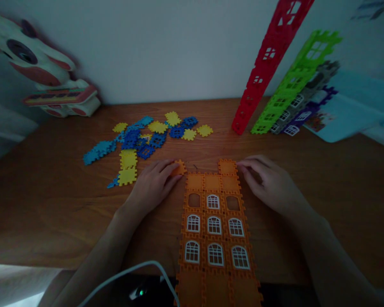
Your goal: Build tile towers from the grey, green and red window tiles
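A panel of interlocking orange tiles (213, 182) lies flat on the table, several of its tiles fitted with white arched windows (214, 225). One orange tile (228, 166) sticks up from the panel's far right corner. My left hand (156, 179) pinches a loose orange tile (179, 167) beside the far left corner of the panel. Whether that tile touches the panel, I cannot tell. To the right, my right hand (269, 181) has thumb and forefinger bent toward the right edge of the corner tile, its fingertips at or very near that edge.
Loose blue tiles (131, 138) and yellow tiles (128, 175) lie at the back left. Against the wall lean a red tile strip (256, 79), a green one (279, 102), and grey and purple ones. A toy keyboard figure (60, 102) stands far left. A white cable (141, 265) crosses the front.
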`<state>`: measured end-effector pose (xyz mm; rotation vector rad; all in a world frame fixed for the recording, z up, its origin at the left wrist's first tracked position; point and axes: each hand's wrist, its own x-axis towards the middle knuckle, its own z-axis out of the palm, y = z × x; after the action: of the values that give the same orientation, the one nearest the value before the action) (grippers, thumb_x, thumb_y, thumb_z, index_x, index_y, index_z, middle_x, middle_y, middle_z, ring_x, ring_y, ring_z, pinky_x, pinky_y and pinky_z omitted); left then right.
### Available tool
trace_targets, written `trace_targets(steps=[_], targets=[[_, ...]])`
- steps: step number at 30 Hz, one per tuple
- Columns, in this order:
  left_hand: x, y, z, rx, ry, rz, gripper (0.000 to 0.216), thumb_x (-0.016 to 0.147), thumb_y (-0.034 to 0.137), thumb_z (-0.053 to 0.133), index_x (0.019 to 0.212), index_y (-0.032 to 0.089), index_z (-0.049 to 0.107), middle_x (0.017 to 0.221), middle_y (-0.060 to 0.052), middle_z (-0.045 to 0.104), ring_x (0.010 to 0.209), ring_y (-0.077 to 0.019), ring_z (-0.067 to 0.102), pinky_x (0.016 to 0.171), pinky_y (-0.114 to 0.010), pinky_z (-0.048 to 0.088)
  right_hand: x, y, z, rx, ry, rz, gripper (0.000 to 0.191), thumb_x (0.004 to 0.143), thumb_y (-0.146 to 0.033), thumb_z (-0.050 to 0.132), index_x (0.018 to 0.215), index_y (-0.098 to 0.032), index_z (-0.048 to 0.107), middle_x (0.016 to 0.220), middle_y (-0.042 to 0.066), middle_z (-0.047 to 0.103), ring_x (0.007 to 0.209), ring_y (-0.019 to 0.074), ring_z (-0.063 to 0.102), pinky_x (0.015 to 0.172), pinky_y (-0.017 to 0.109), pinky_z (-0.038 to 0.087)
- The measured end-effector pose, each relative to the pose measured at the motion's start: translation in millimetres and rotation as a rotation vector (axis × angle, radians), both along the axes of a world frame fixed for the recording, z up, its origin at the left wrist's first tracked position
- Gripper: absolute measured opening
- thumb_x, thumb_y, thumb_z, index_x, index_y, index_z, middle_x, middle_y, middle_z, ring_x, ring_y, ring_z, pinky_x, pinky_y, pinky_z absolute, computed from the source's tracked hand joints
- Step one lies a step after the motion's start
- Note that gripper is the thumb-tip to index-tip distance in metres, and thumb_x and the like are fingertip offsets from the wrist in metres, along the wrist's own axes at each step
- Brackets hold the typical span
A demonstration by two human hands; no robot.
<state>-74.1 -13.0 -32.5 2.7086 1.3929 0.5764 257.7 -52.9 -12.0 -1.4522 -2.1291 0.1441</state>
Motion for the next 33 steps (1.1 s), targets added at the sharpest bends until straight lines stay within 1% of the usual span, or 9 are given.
trace_targets(steps=[3, 7, 12, 15, 17, 21, 26, 29, 33], targets=[[1.3, 0.0, 3.8, 0.005, -0.084, 0.038, 0.037, 0.099, 0.044, 0.057, 0.128, 0.022, 0.061, 0.126, -0.011, 0.064, 0.113, -0.0264, 0.065, 0.098, -0.045, 0.057, -2.0, -0.7, 2.8, 0.004, -0.016, -0.018, 0.023, 0.098, -0.021, 0.048, 0.110, -0.023, 0.067, 0.109, 0.010, 0.069, 0.096, 0.0262, 0.069, 0.087, 0.044, 0.056], [5.3, -1.8, 8.3, 0.016, -0.220, 0.078, 0.035, 0.096, 0.035, 0.063, 0.129, 0.022, 0.059, 0.119, -0.008, 0.065, 0.107, -0.0219, 0.067, 0.094, -0.037, 0.059, -6.7, 0.2, 5.9, 0.007, -0.025, -0.007, 0.025, 0.098, -0.020, 0.047, 0.112, -0.022, 0.068, 0.111, 0.011, 0.069, 0.099, 0.0266, 0.069, 0.088, 0.043, 0.056], [8.7, -6.5, 8.8, 0.065, -0.246, -0.052, 0.018, 0.100, 0.021, 0.055, 0.115, 0.023, 0.065, 0.106, -0.005, 0.070, 0.098, -0.0186, 0.067, 0.089, -0.033, 0.059, -10.6, -0.2, 3.2, -0.007, -0.025, 0.022, 0.025, 0.098, -0.020, 0.046, 0.110, -0.021, 0.068, 0.109, 0.011, 0.069, 0.096, 0.0262, 0.068, 0.086, 0.044, 0.056], [13.5, -8.6, 7.5, 0.133, -0.203, -0.135, 0.024, 0.099, 0.016, 0.055, 0.118, 0.025, 0.067, 0.117, -0.007, 0.066, 0.107, -0.0211, 0.063, 0.095, -0.039, 0.056, -10.6, -2.4, 0.4, -0.023, -0.045, 0.028, 0.024, 0.098, -0.020, 0.047, 0.108, -0.019, 0.069, 0.108, 0.012, 0.069, 0.096, 0.0266, 0.068, 0.086, 0.044, 0.056], [17.8, -7.5, 5.2, 0.152, -0.159, -0.143, 0.029, 0.098, 0.015, 0.055, 0.123, 0.027, 0.066, 0.121, -0.009, 0.062, 0.108, -0.0226, 0.061, 0.094, -0.042, 0.056, -11.0, -4.1, -0.6, -0.030, -0.052, 0.024, 0.024, 0.098, -0.020, 0.047, 0.108, -0.019, 0.069, 0.108, 0.012, 0.068, 0.097, 0.0265, 0.068, 0.086, 0.043, 0.056], [24.8, 0.3, -1.9, 0.044, -0.126, -0.198, 0.036, 0.100, 0.015, 0.050, 0.133, 0.025, 0.061, 0.119, -0.011, 0.060, 0.105, -0.0221, 0.059, 0.091, -0.041, 0.057, -14.2, -6.2, -2.1, -0.046, -0.047, 0.035, 0.023, 0.098, -0.017, 0.048, 0.107, -0.019, 0.069, 0.110, 0.011, 0.068, 0.099, 0.0252, 0.067, 0.088, 0.041, 0.055], [27.4, 1.0, -4.0, -0.103, -0.098, -0.241, 0.036, 0.104, 0.024, 0.047, 0.137, 0.021, 0.057, 0.136, -0.012, 0.056, 0.126, -0.0247, 0.054, 0.108, -0.047, 0.049, -19.1, -7.5, -7.5, -0.063, -0.028, 0.059, 0.021, 0.098, -0.015, 0.049, 0.107, -0.018, 0.068, 0.108, 0.011, 0.068, 0.098, 0.0241, 0.066, 0.088, 0.041, 0.055], [28.3, -4.1, -2.8, -0.128, -0.067, -0.237, 0.036, 0.104, 0.030, 0.047, 0.137, 0.021, 0.056, 0.142, -0.011, 0.054, 0.130, -0.0249, 0.053, 0.110, -0.047, 0.049, -23.8, -7.8, -11.8, -0.061, -0.035, 0.063, 0.019, 0.098, -0.016, 0.051, 0.106, -0.018, 0.068, 0.105, 0.010, 0.068, 0.098, 0.0247, 0.064, 0.089, 0.043, 0.054], [30.0, -7.2, -3.4, -0.088, -0.026, -0.255, 0.037, 0.104, 0.031, 0.047, 0.140, 0.023, 0.054, 0.149, -0.010, 0.051, 0.137, -0.0265, 0.049, 0.113, -0.052, 0.046, -31.3, -7.5, -15.7, -0.051, -0.016, 0.038, 0.016, 0.097, -0.017, 0.053, 0.105, -0.018, 0.067, 0.106, 0.010, 0.066, 0.099, 0.0255, 0.062, 0.090, 0.043, 0.053]])
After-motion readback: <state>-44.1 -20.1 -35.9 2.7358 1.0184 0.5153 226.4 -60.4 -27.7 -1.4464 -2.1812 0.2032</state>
